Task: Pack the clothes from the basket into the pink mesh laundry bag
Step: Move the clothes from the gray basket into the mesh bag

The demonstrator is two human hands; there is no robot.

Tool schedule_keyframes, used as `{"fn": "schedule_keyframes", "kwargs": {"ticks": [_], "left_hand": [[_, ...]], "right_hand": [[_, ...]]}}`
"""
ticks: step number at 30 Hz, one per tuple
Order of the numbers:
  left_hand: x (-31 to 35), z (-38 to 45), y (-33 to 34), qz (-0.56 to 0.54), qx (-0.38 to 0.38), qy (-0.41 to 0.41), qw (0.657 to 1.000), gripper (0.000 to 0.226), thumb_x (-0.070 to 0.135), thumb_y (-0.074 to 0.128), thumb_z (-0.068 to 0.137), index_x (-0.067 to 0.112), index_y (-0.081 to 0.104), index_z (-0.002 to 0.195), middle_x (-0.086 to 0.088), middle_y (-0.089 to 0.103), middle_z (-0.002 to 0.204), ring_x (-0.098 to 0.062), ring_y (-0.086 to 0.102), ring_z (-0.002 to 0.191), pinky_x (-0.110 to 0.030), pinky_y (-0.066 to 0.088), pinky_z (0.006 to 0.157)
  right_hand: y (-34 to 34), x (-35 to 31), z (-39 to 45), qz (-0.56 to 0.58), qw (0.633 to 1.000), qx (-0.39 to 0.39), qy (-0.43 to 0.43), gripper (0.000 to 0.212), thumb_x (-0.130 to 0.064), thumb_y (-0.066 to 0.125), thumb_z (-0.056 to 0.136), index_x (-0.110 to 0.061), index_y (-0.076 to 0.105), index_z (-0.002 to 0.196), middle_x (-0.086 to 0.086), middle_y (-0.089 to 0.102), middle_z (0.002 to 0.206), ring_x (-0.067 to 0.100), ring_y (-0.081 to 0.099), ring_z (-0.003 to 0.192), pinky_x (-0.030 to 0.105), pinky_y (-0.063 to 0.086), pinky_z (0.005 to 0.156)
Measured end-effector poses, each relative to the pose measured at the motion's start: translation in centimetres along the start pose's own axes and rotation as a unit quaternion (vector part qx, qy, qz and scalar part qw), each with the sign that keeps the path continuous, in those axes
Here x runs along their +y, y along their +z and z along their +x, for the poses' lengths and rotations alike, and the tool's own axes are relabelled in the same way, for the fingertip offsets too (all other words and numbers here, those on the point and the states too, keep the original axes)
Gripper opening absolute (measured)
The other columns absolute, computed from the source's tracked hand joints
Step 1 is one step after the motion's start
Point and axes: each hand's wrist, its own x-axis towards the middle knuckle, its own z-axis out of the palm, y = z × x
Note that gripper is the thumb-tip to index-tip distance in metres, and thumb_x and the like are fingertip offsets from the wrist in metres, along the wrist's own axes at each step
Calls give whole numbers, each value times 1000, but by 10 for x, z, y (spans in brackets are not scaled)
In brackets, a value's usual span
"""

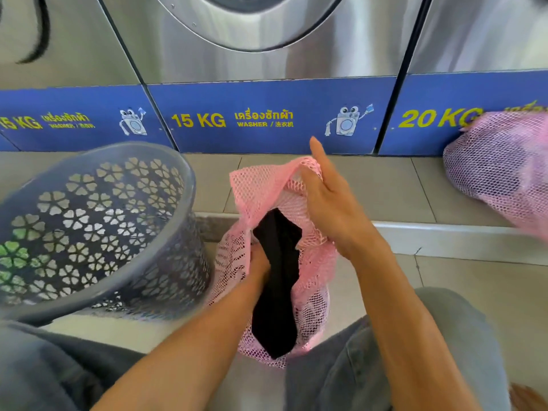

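A pink mesh laundry bag [261, 185] stands between my knees with its mouth held up. My right hand [332, 203] grips the bag's upper rim, index finger pointing up. Reaching into the bag's mouth, my left hand [261, 265] is closed on a black garment [278, 292] that hangs down inside the mesh. A grey-blue plastic basket [98, 232] with flower-shaped holes lies tilted on its side at the left; something green shows through its holes at the far left.
A second, filled pink mesh bag [501, 170] leans against the washer base at the right. Steel washing machines [267, 40] with blue panels stand in front, on a tiled step [430, 229]. My denim-clad knees [415, 351] frame the bag.
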Motion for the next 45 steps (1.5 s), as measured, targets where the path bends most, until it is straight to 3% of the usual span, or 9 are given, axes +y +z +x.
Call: {"fn": "schedule_keyframes", "kwargs": {"ticks": [4,9,11,12,24,32,35,39,45], "left_hand": [[-47,61,5,-115,-44,-35,992,44,23,34,106,9,37,148,-8,40,149,-26,34,141,-40,22,120],[-69,80,-31,4,33,-58,998,42,25,36,105,9,44,143,-10,50,141,-29,45,133,-41,32,113],[-69,78,-40,71,-15,-24,997,40,19,34,106,10,42,144,-7,46,144,-29,41,136,-42,29,116],[-65,75,-46,121,-49,-4,991,39,19,33,106,10,42,142,-5,45,143,-26,39,136,-41,27,117],[-44,-11,-110,581,-319,106,741,38,48,56,77,16,67,95,-9,67,109,-29,60,106,-32,48,89],[-15,-27,-67,380,-144,189,894,59,71,51,82,17,42,59,1,50,54,-24,61,58,-28,35,47],[-5,-15,-50,65,-196,33,978,47,56,55,90,16,47,68,-1,57,54,-24,67,50,-30,46,48],[6,9,-29,-235,-200,-98,946,33,39,56,96,7,61,99,-10,69,89,-20,72,67,-42,62,74],[-34,3,-3,153,-210,22,965,36,37,58,93,9,53,71,-7,51,67,-22,53,64,-32,38,60]], "right_hand": [[-10,5,3,-11,999,8,39,51,-36,36,107,-39,24,157,-19,31,159,7,31,145,23,23,108],[-5,-2,2,-67,993,-39,93,42,-34,38,106,-1,56,125,11,63,93,10,39,71,32,41,65],[-3,-5,3,-81,989,-56,113,44,-37,37,107,0,54,125,11,65,111,14,36,113,17,42,72],[-1,-8,3,-80,988,-62,116,40,-39,35,107,-6,56,118,1,62,114,8,52,72,17,40,63],[27,-13,6,-35,987,-85,131,37,-42,38,105,-26,58,131,-9,60,123,16,56,115,38,42,102],[33,-8,4,-49,988,-67,127,50,-47,38,104,-23,45,147,-3,50,148,17,47,130,37,37,107],[31,-4,6,-55,990,-58,118,47,-45,38,104,-24,47,145,-2,52,146,16,48,123,33,37,98],[29,3,8,-66,989,-56,120,48,-46,37,104,-25,45,146,-2,49,147,13,46,118,33,36,95],[24,8,21,-77,988,-14,133,48,-46,37,103,-22,46,143,2,53,142,24,52,123,38,41,98]]}}
